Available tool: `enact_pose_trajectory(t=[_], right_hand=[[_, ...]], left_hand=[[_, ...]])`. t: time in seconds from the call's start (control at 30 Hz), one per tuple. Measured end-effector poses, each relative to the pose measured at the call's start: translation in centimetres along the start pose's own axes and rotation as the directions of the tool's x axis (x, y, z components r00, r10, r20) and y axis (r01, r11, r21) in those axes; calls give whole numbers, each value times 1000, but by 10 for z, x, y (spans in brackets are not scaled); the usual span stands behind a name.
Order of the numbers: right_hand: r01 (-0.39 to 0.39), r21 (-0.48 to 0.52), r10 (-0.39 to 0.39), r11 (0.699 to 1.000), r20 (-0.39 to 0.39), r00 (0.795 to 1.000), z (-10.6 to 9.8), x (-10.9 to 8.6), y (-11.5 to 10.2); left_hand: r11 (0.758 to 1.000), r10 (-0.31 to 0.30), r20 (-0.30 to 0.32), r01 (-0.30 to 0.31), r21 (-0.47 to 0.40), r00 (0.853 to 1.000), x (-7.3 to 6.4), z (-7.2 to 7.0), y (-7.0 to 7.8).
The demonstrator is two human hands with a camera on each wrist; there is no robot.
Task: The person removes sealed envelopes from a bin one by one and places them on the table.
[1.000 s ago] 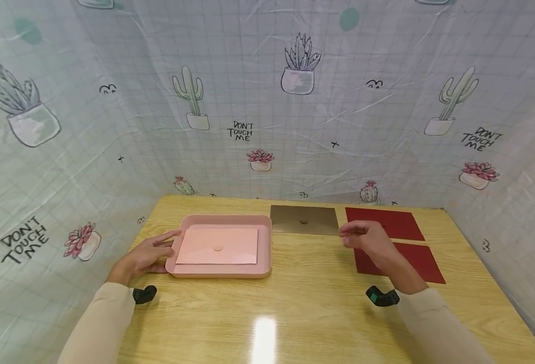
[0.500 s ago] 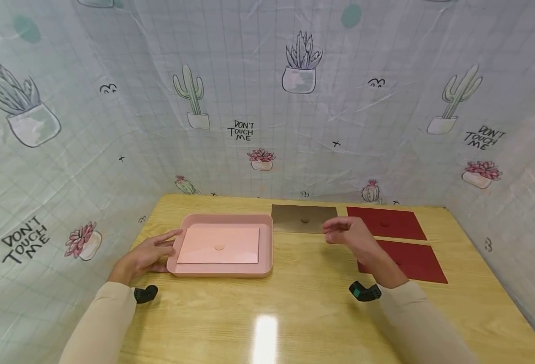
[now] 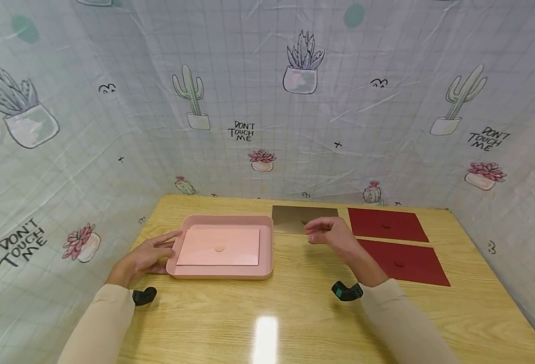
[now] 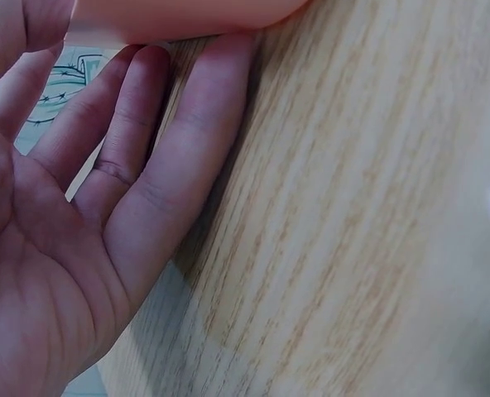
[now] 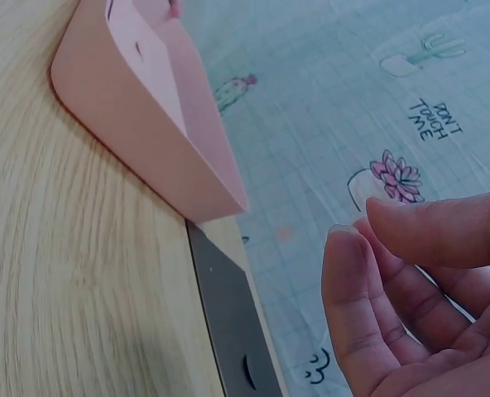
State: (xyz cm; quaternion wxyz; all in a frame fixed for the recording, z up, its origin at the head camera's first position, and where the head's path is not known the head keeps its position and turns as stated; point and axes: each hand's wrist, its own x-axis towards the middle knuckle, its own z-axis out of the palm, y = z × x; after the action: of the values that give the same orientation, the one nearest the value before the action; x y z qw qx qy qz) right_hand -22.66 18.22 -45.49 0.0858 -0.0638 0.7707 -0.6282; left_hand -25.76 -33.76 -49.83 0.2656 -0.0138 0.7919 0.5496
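In the head view, my left hand (image 3: 145, 257) is at the left side of a shallow pink tray (image 3: 270, 253). Its fairly straight fingers (image 4: 191, 124) touch the tray's outer wall. Inside the tray lies a flat pink envelope-like sheet (image 3: 237, 245) with a small half-round mark in its middle. My right hand (image 3: 337, 240) hangs in the air right of the tray, holding nothing. Its thumb and fingers are loosely bent, the tips close together. Just behind it lies a bronze-brown sheet (image 3: 290, 217) of the same kind, whose front right part the hand covers.
Two dark red sheets (image 3: 410, 222) with the same half-round mark lie one behind the other on the right of the wooden table (image 3: 203, 323). A cactus-print curtain (image 3: 258, 101) surrounds the back and sides. Black wrist devices (image 3: 346, 291) sit at both sleeves.
My right hand has moved left, from in front of the red sheets to in front of the brown one. The left hand and the tray have stayed in place.
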Motion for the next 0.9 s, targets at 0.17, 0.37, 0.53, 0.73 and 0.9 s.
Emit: enact_pose_trajectory(t=[0.17, 0.37, 0.53, 0.73, 0.9], right_hand=[[-10, 2, 10, 1000, 2, 1000, 11, 3, 1], [-5, 2, 5, 1000, -2, 1000, 29, 10, 0], [-1, 11, 1, 1000, 17, 1000, 42, 15, -2], [-16, 19, 15, 1000, 22, 1000, 57, 19, -6], [-15, 43, 13, 999, 49, 999, 71, 26, -7]], left_hand=[[1000, -5, 10, 5, -6, 1000, -1, 0, -3], [1000, 1, 1, -1, -2, 1000, 1, -3, -4], [1000, -2, 1, 2, 0, 1000, 0, -3, -2], [1000, 2, 7, -2, -10, 1000, -1, -1, -2], [1000, 11, 12, -11, -16, 1000, 0, -1, -1]])
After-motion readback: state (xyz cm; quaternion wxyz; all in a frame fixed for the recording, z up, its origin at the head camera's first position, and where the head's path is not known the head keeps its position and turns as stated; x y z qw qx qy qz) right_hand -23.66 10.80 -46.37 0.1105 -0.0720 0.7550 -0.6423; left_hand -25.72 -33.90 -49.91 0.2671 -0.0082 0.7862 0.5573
